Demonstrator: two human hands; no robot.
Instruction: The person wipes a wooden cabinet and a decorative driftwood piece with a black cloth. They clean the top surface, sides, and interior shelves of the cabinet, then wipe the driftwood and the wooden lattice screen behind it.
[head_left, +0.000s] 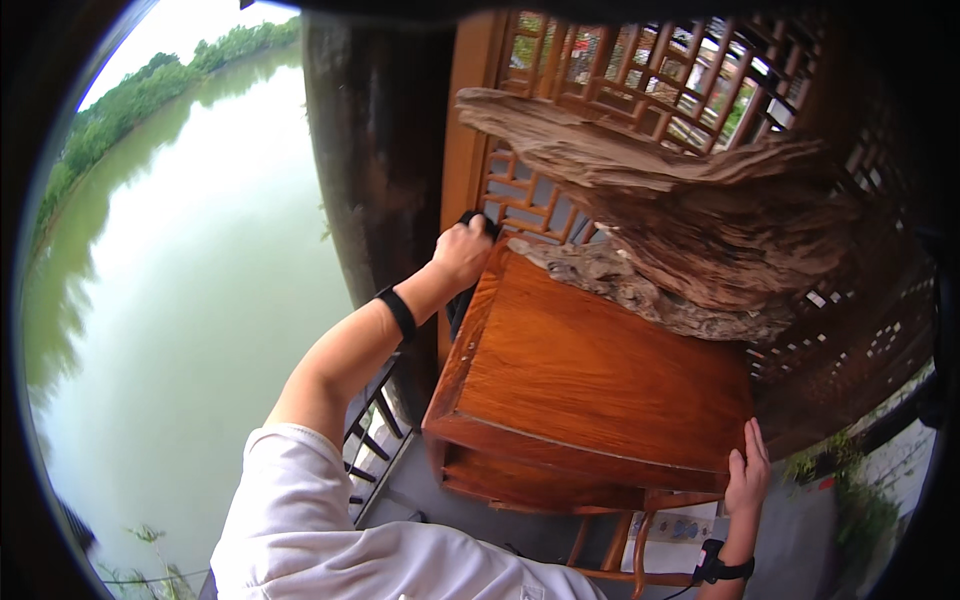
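Observation:
My left hand (463, 247) is closed on a dark cloth (484, 225) at the far left corner of a polished reddish-brown wooden table (600, 375). More of the dark cloth hangs down beside the table's left side. My right hand (748, 469) rests with its fingers against the table's near right corner, holding nothing that shows. A large piece of weathered driftwood (675, 202) stands along the back of the tabletop, on a rough, knotted lower part (645, 292). An open compartment shows under the table's front edge.
Behind the table is a wooden lattice screen (532, 187), beside a thick dark pillar (367, 150). A railing (379, 435) stands at the left, with green water (187, 300) beyond. Below the table's front are a curved wooden chair part (641, 551) and a printed sheet (671, 529).

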